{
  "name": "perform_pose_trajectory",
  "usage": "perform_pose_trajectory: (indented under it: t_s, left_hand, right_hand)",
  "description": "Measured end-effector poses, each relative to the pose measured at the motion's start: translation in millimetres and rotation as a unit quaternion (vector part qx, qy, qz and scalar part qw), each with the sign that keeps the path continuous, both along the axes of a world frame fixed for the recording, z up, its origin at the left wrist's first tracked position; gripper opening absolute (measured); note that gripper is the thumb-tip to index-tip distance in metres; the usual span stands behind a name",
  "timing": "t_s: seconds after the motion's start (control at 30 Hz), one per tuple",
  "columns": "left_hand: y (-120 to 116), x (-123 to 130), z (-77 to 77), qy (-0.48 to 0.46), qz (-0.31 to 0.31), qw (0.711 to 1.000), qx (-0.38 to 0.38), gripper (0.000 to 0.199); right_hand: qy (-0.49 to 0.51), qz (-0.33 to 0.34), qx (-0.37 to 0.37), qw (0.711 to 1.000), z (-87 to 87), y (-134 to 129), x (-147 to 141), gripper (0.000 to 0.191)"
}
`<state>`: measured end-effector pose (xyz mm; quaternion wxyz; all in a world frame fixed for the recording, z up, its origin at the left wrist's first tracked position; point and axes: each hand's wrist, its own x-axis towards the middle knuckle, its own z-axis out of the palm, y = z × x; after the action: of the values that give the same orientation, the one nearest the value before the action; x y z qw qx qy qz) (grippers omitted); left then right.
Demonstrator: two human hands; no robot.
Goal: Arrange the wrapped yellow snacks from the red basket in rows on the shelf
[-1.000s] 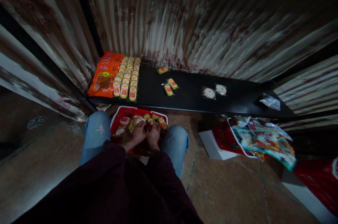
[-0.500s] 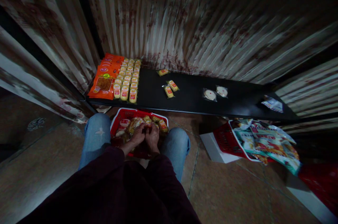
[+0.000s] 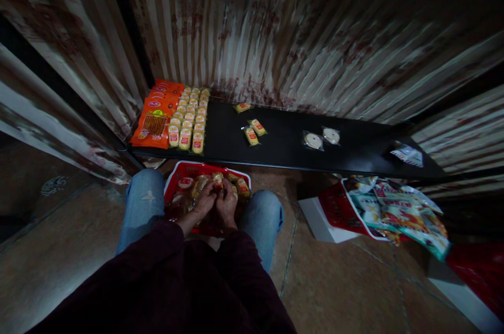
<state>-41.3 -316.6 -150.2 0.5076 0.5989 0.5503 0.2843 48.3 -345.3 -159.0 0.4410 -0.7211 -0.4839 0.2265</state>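
Observation:
Between my knees stands a red basket (image 3: 208, 164) with a white rim, filled with small wrapped snacks. Over it, my left hand (image 3: 205, 200) and my right hand (image 3: 227, 200) are close together, fingers closed around a small yellow wrapped cake (image 3: 218, 180) with a red-and-white label. Parts of the cake and the fingertips are hard to make out in the dim light. Inside the basket, a pack with a red label (image 3: 185, 183) lies left of my hands, and another yellow wrapped cake (image 3: 242, 186) lies to the right.
A low black shelf (image 3: 283, 153) runs beyond the basket. At its left are orange snack bags (image 3: 155, 116) and rows of yellow wrapped cakes (image 3: 185, 138). Loose cakes (image 3: 251, 136), round white packs (image 3: 314, 140) and a crumpled packet (image 3: 407, 154) lie along it. A second red basket (image 3: 334, 210) holds bags (image 3: 405, 210).
The yellow cake between my hands has come up slightly and shows more plainly at the fingertips. My hands have shifted a little; the things on the shelf stay put.

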Motion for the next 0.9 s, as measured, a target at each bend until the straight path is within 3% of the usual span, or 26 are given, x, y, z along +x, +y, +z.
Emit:
perform_pose_trajectory:
  t_s: [0.13, 0.37, 0.73, 0.9]
  left_hand:
    - [0.2, 1.0, 7.8, -0.05, 0.036, 0.997, -0.055, 0.051]
    - [0.6, -0.7, 23.2, -0.052, 0.06, 0.997, -0.026, 0.048]
    - [-2.3, 1.8, 44.4, -0.128, 0.07, 0.989, -0.03, 0.041]
    - [-2.6, 3.0, 46.8, -0.134, 0.078, 0.988, -0.02, 0.037]
  right_hand:
    - [0.011, 0.003, 0.027, 1.0, 4.3, -0.7, 0.7, 0.045]
    - [0.041, -0.02, 0.073, 0.996, 9.2, -1.8, 3.3, 0.043]
    - [0.084, -0.056, 0.076, 0.992, 17.9, -7.4, 5.5, 0.039]
    - [0.106, -0.05, 0.074, 0.99, 20.1, -8.7, 4.6, 0.041]
